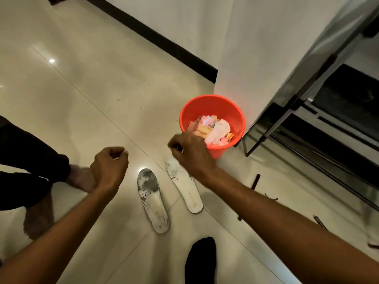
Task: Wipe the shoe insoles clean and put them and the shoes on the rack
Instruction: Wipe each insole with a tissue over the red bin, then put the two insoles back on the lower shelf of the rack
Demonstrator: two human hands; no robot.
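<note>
The floor [82, 78] is glossy polished tile, mirroring the lights. The bucket [213, 107] is smooth orange plastic, holding crumpled paper [217, 133]. The insoles [152, 199] look matt, grime-blotched. The rack [273, 127] has metal tubes.

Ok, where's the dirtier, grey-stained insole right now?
In the head view, low centre: the grey-stained insole lies flat on the floor, just left of the whiter insole, on the near side of the orange bin.

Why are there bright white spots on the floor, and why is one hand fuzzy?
Head view: lamp glare bounces off the glossy cream tiled floor; the right hand by the orange plastic bucket is motion-blurred; the left hand looks sharper.
</note>
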